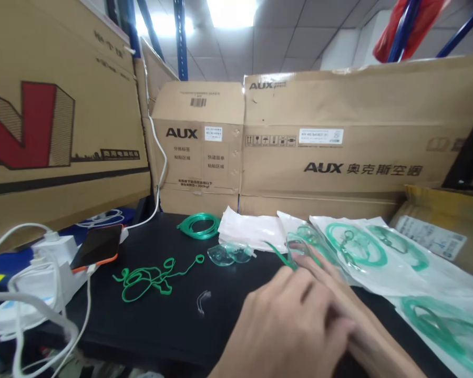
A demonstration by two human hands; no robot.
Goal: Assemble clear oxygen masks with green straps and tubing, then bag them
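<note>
My left hand is in front, its fingers curled closed around a green strap whose free end sticks out to the left. Partly behind it, my right hand is closed on a clear oxygen mask, which shows just past the fingertips. The hands overlap, so the exact grip points are hidden. Left of them, clear mask pieces lie on the black table. Loose green straps lie tangled further left, and a small clear clip-like piece is nearer the front edge.
A coil of green tubing lies at the back beside white pouches. Packed masks with tubing spread along the right. On the left are a phone and white cables. Cardboard walls the back.
</note>
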